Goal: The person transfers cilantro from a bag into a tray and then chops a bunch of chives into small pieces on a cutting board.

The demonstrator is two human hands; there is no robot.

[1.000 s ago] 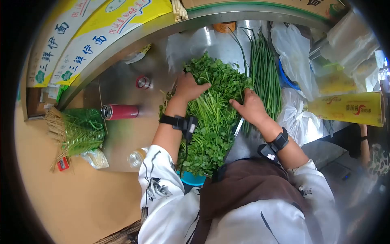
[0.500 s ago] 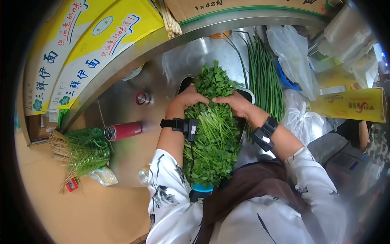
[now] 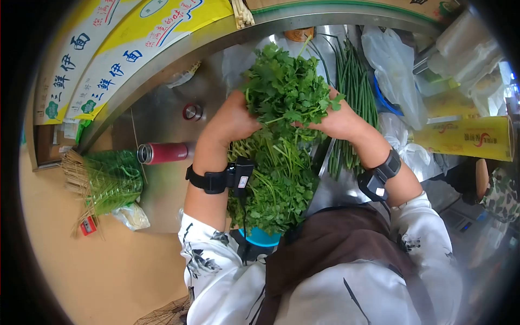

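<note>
A leafy bunch of cilantro (image 3: 287,81) is raised between my two hands. My left hand (image 3: 238,120) is closed around its left side, and its fingertips are hidden under the leaves. On the right side my right hand (image 3: 340,120) grips the same bunch, its fingers partly covered by leaves. Below the hands lies a larger heap of cilantro (image 3: 273,184), stems towards the top and leaves towards my body. The rim of a blue basin (image 3: 260,237) shows under the near end of this heap.
Long green scallions or chives (image 3: 355,81) lie to the right, beside white plastic bags (image 3: 394,70) and a yellow box (image 3: 466,138). On the left are a red thermos (image 3: 162,153), a round lid (image 3: 192,112) and a green bag of skewers (image 3: 111,179). Noodle cartons (image 3: 116,65) stand behind.
Both hands have lifted a cilantro bunch up off the heap, closer to the camera. My hands are farther apart, and more of the blue basin shows. The view has shifted slightly.
</note>
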